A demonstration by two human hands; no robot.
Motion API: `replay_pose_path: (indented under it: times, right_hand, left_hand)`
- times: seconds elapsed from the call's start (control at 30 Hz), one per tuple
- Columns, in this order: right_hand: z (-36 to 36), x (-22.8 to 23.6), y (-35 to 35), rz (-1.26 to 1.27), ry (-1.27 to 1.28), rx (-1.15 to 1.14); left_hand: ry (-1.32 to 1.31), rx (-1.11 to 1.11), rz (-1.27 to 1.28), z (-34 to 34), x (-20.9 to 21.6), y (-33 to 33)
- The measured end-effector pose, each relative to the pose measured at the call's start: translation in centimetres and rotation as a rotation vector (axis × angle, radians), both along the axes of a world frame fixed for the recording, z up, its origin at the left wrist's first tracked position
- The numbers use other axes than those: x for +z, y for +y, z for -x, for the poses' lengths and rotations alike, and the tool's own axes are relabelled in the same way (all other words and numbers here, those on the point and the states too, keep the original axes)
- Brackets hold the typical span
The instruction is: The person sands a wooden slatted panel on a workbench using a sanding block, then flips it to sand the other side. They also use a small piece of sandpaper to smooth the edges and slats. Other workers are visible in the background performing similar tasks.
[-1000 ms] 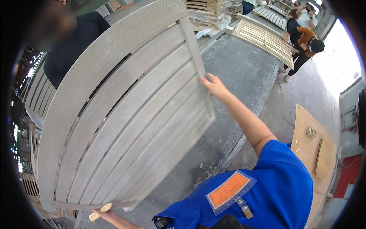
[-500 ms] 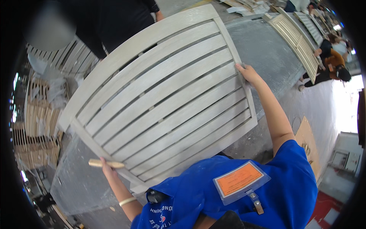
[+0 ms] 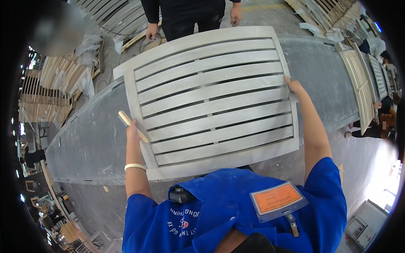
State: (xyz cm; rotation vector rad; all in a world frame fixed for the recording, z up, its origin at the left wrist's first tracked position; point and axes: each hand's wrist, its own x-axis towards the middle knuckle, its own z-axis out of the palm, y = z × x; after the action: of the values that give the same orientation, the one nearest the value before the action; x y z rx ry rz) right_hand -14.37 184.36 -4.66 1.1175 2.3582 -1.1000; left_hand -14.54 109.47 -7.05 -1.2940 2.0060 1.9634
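A slatted, whitish wooden panel (image 3: 206,93) with a curved far rail lies across in front of me, over a grey table. My right hand (image 3: 294,87) is closed on its right side rail, fingers out of sight beneath. At the left side rail, my left hand (image 3: 133,132) is closed round a brush (image 3: 125,118) with a pale wooden handle and bristles. That hand also rests against the panel's edge; whether its fingers grip the rail underneath is hidden.
The long grey table (image 3: 90,139) stretches left and right under the panel. Across it stands a person in black (image 3: 192,17), hands lowered. Stacked slatted panels (image 3: 44,99) stand at the far left. At the right, another slatted panel (image 3: 358,86) leans by the table end.
The panel has turned clockwise and lies more level across my view, with both hands still on it. My view has shifted, bringing the person across the table nearer the middle.
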Motion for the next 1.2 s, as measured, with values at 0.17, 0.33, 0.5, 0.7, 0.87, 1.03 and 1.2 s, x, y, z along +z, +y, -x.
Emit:
replay_pose_path:
  times: [0.17,0.33,0.5,0.7,0.87,1.03,1.2]
  right_hand:
    - [0.4,-1.3,-0.1,-0.136,-0.109,0.146]
    - [1.0,-0.7,-0.1,-0.400,-0.194,0.330]
    - [1.2,3.9,-2.7,-0.436,0.183,0.262]
    - [-8.8,3.4,-17.1,0.062,0.136,0.424]
    - [-15.7,1.5,-29.7,0.562,0.249,0.660]
    - [-15.8,3.1,-37.0,1.062,0.153,0.125]
    - [-15.5,4.2,-37.4,1.075,0.224,0.075]
  left_hand:
    - [-0.057,-0.006,0.023,0.9,-1.9,-0.5]
    - [-0.088,-0.006,0.111,0.6,-3.3,-0.6]
    - [-0.173,-0.197,0.540,-0.8,-1.9,-0.4]
    - [-0.047,-0.549,1.108,-7.3,3.0,5.7]
    - [-0.101,-0.912,0.730,-12.3,4.4,15.2]
    - [0.269,-0.974,0.074,-15.6,5.6,22.7]
    - [0.302,-1.042,0.116,-16.1,5.2,18.8]
